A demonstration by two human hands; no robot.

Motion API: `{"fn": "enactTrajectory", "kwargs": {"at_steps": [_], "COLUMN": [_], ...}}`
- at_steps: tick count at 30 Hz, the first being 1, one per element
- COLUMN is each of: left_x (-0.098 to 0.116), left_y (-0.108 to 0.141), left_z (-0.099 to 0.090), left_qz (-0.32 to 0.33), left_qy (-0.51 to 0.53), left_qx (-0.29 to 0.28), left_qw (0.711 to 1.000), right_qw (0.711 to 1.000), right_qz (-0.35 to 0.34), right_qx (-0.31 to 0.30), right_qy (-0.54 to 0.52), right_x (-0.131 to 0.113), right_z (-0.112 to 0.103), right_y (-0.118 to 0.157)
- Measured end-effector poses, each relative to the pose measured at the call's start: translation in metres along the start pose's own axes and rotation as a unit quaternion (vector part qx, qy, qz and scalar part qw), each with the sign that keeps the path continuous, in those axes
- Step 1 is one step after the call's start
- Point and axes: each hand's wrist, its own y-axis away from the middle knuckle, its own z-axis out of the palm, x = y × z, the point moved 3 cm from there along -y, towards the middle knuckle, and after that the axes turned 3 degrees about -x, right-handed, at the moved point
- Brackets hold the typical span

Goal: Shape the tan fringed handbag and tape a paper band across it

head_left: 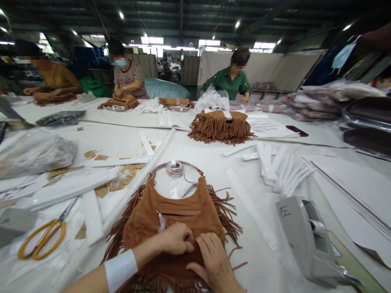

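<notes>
A brown suede handbag (140, 219) with long fringe lies flat before me, its handle pointing away. Across its upper part runs a zipper (179, 212) with a wrapped pull at the left end. My left hand (175, 239) rests on the middle of the bag with its fingers curled in; whether they pinch anything is hidden. Beside it my right hand (212, 258) lies on the bag's right half, palm down, fingers stretched and thumb apart. A coiled strap (174, 168) in clear wrap sits inside the handle's loop. White tape circles my left wrist.
Orange-handled scissors (42, 243) lie at the left among white strips and brown paper scraps. A grey tape dispenser (308, 240) stands at the right, near white strips (284, 167). Farther back is another fringed bag (221, 126). Several co-workers handle goods across the table.
</notes>
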Motion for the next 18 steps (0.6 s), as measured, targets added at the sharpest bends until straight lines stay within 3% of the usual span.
{"fn": "enactTrajectory", "kwargs": {"at_steps": [3,5,8,9,11,12,13,15,18], "left_x": [-0.007,-0.012,-0.012,-0.010,-0.009,-0.010,-0.012,-0.019,-0.027], "left_y": [-0.005,-0.011,-0.017,-0.018,-0.016,-0.016,-0.016,-0.018,-0.022], "left_z": [-0.009,-0.015,-0.022,-0.022,-0.018,-0.016,-0.013,-0.010,-0.006], "left_qz": [0.050,0.080,0.175,0.236,0.355,0.393,0.410,0.414,0.390], "left_qy": [-0.001,-0.024,-0.134,-0.206,-0.355,-0.405,-0.429,-0.436,-0.417], "left_qx": [-0.074,-0.081,-0.041,-0.021,0.027,0.053,0.076,0.115,0.144], "left_qw": [0.996,0.993,0.974,0.950,0.864,0.824,0.801,0.791,0.809], "right_qw": [1.000,0.999,0.997,0.996,0.994,0.994,0.994,0.996,0.999], "right_qz": [0.009,0.009,-0.010,-0.020,-0.037,-0.041,-0.040,-0.029,0.021], "right_qx": [0.010,0.034,0.067,0.076,0.094,0.098,0.097,0.081,0.030], "right_qy": [0.007,0.018,0.036,0.036,0.029,0.023,0.017,0.004,-0.016], "right_x": [-0.005,-0.009,-0.013,-0.015,-0.017,-0.018,-0.018,-0.020,-0.022], "right_z": [0.000,-0.001,0.000,0.000,0.001,0.002,0.003,0.005,0.009], "right_y": [0.000,0.000,-0.002,-0.004,-0.007,-0.008,-0.009,-0.012,-0.015]}}
